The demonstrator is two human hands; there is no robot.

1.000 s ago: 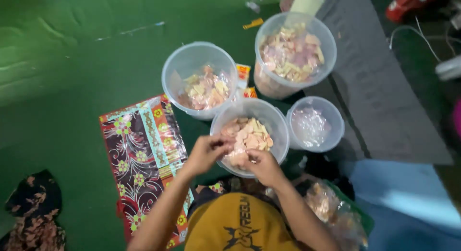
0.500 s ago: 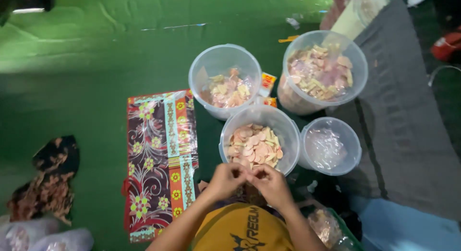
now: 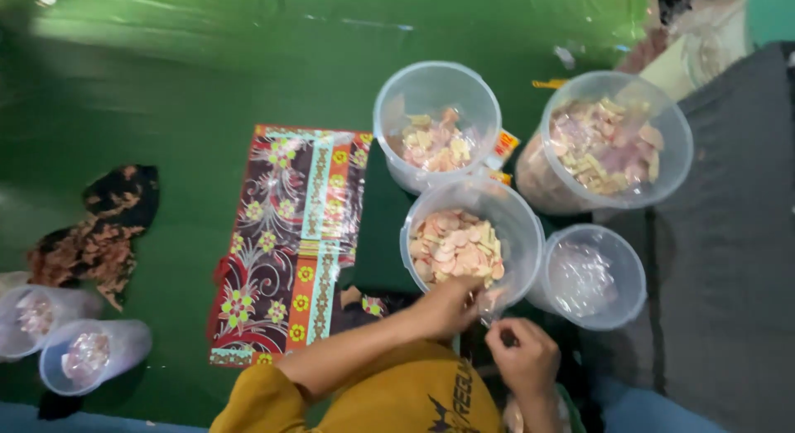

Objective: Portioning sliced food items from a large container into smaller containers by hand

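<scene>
Left hand (image 3: 447, 307) curled, fingertips pinching at near rim of clear tub of pink slices (image 3: 460, 242) on green floor (image 3: 190, 85); right hand (image 3: 522, 357) fisted just beside, below rim, grip contents unclear; both forearms bent inward.

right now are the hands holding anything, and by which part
It cannot be told. The left hand touches the near rim of the tub of pale chips; the right hand is curled below it, its contents hidden.
</scene>
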